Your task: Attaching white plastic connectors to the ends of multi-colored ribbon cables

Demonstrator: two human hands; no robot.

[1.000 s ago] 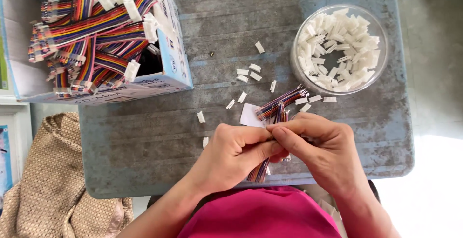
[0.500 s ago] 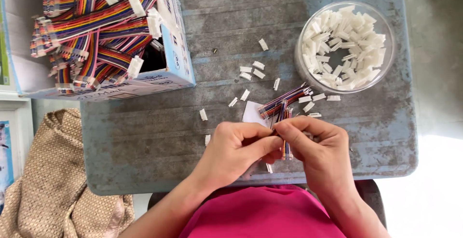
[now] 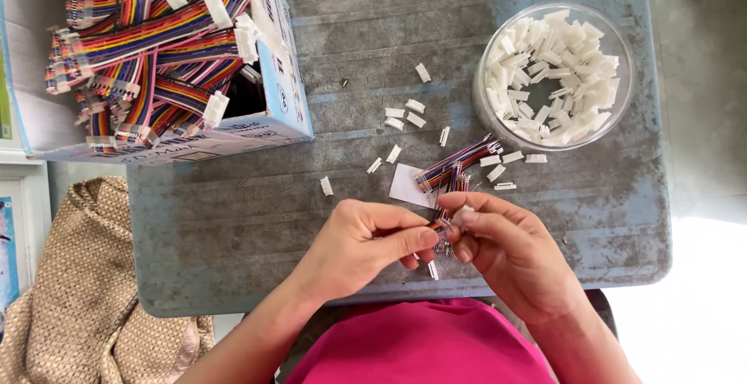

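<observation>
Head view, left hand and right hand grips pinching ribbon cable between fingertips

Both hands met near the front edge of a worn grey table. The left hand pinched the end of a striped ribbon cable between thumb and forefinger, and the right hand held a small white connector against it. More cables lay just beyond the fingers on a white slip of paper, with loose connectors scattered around. A clear bowl of white connectors stood at the far right, and an open cardboard box crammed with coloured cables at the far left.
</observation>
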